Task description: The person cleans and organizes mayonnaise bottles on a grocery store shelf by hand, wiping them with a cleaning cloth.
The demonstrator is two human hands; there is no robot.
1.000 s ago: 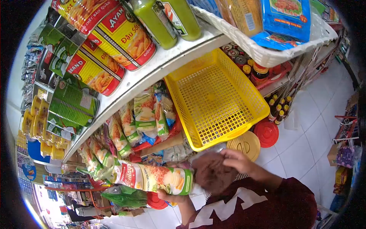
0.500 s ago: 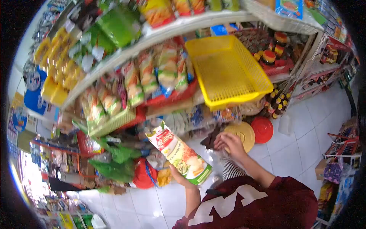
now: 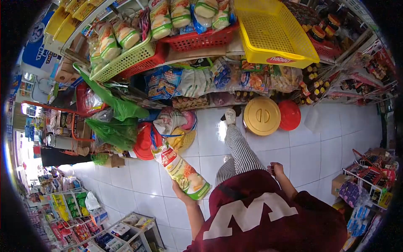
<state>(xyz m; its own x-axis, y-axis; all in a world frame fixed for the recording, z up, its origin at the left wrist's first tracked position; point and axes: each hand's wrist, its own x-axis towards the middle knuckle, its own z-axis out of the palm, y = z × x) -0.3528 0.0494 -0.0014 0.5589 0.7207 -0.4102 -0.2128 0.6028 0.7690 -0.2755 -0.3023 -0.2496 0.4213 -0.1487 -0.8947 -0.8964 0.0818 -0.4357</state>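
My left hand (image 3: 182,194) is wrapped around the lower part of a mayonnaise pouch (image 3: 183,172), a long pack with a red label, food pictures and a green bottom band. The pouch is tilted, its top pointing up and left, held above the floor. My right hand (image 3: 276,169) hangs low beside my right hip, fingers loosely bent and a little apart, with nothing visible in it. Similar pouches (image 3: 161,21) stand in a light green basket (image 3: 126,63) and a red basket (image 3: 201,41) on the shelf ahead.
A yellow basket (image 3: 277,52) sits on the shelf to the right. On the tiled floor are a gold lid (image 3: 262,116), a red lid (image 3: 289,115) and green plastic bags (image 3: 113,132). Low racks of goods (image 3: 126,233) stand behind left, with more shelving (image 3: 369,176) at right.
The view has tilted down, showing more floor and my legs. My right hand has dropped from in front of the shelf to my side. My left hand still holds the pouch, now lower.
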